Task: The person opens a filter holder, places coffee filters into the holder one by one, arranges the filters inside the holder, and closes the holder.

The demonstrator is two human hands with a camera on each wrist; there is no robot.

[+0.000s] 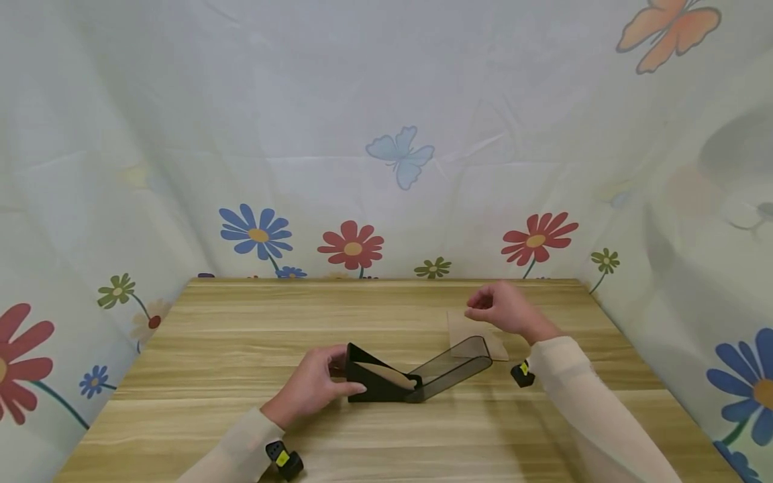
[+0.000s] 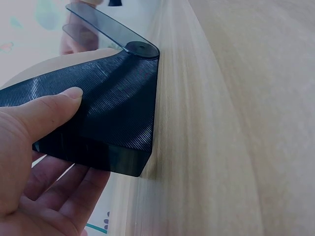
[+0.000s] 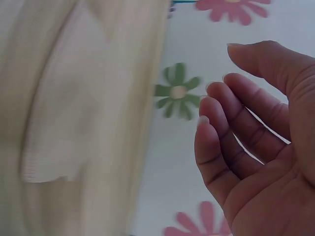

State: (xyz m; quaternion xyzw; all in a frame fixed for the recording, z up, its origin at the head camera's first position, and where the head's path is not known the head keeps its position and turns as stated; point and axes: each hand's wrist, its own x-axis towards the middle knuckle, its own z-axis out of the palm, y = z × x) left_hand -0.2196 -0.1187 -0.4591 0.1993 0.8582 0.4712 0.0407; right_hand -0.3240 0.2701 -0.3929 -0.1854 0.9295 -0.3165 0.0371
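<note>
My left hand (image 1: 311, 386) grips the back end of a black filter-paper box (image 1: 382, 391), thumb on its near side and fingers behind. In the left wrist view, the side of the box under the thumb is finely ribbed. Its smoky see-through lid (image 1: 455, 370) is swung up to the right on its hinge. Beige filter paper (image 1: 386, 374) with a curved edge shows inside. Above the table on the right, my right hand (image 1: 504, 308) holds nothing, its fingers loosely bent. A pale filter paper (image 3: 69, 108) with a crimped edge lies flat below that hand.
The wood-grain table (image 1: 241, 322) ends at the back against a hanging white cloth (image 1: 290, 134) printed with flowers and butterflies. The cloth also rises along both sides. Each wrist wears a small black camera (image 1: 284, 459).
</note>
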